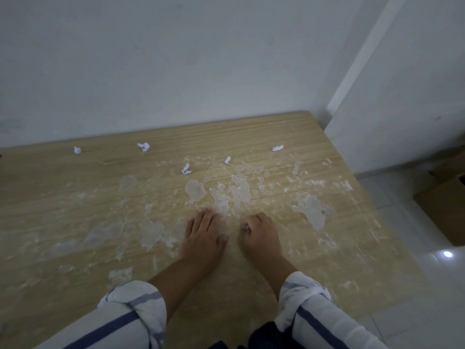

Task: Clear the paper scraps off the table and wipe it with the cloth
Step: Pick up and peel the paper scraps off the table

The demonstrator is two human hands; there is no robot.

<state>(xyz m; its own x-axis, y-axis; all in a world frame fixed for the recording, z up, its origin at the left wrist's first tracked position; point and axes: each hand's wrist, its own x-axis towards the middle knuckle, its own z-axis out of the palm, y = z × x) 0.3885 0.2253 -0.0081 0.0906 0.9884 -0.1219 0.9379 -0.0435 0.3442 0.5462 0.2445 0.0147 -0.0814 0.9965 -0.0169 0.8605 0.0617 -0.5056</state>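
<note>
Several crumpled white paper scraps lie toward the far side of the wooden table (75, 222): one at the far left (77, 150), one left of centre (144, 146), one in the middle (186, 169), a small one (227, 160) and one at the far right (277, 148). My left hand (204, 235) rests flat on the table near its middle, fingers straight. My right hand (260, 234) sits beside it with fingers curled around a small white paper scrap (245, 226) that barely shows. No cloth is in view.
Whitish dried smears cover much of the tabletop, densest around (239, 190). A white wall runs along the table's far edge. On the tiled floor to the right stands a cardboard box (445, 207).
</note>
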